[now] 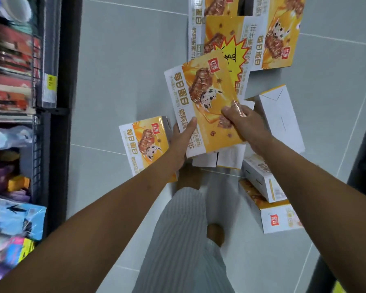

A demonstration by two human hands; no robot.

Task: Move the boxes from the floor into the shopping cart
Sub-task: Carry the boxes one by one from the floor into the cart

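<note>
Presently left hand (183, 140) and right hand (243, 121) clasp 1 yellow snack box (201, 98) by its lower end. Long axis runs up-frame; cart unseen.

Boxes lie scattered on the floor around one held box.
The held box (201, 106) is above the floor (125, 81), gripped by the left hand (181, 142) at its near-left edge and the right hand (241, 121) at its near-right edge. Just left of it lies a floor box (143, 142). Beyond it lie overlapping far boxes (277, 32). Just right of it lies a side box (281, 115). Nearer than it and to the right, two near boxes (260, 176) are stacked. Well left of it stands a shelf (19, 102).
</note>
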